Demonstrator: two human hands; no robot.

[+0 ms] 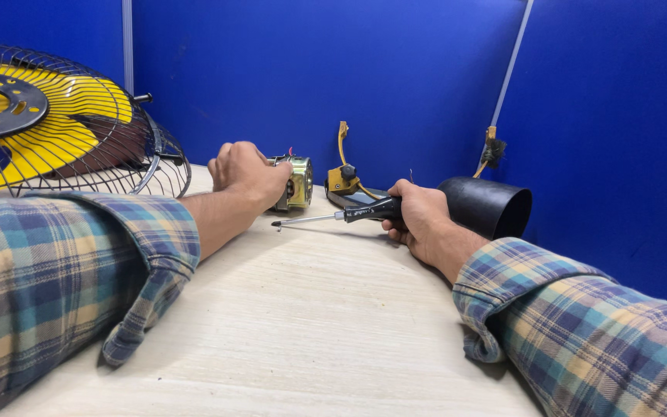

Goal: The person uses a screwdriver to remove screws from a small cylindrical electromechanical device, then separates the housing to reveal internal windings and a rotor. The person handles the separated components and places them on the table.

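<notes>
The left hand (pixel 245 176) has its fingers curled tight around a small brass-coloured motor block (pixel 296 183), which stands on the pale table (pixel 310 324) at centre, far. The right hand (pixel 418 216) wraps closed around a black-handled screwdriver (pixel 333 217), its tip pointing left toward the block. At the right, a black tube (pixel 488 205) lies on its side, its open mouth dark, contents unseen. A caged yellow fan (pixel 48 123) sits far left.

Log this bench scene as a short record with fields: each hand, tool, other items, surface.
left hand: grips small metal motor unit
right hand: holds screwdriver, black handle, tip pointing toward the motor unit
left of hands: fan, wire guard, yellow blades
behind right hand: black cone housing, yellow bracket
surface: pale wooden table
backdrop: blue partition walls
</notes>
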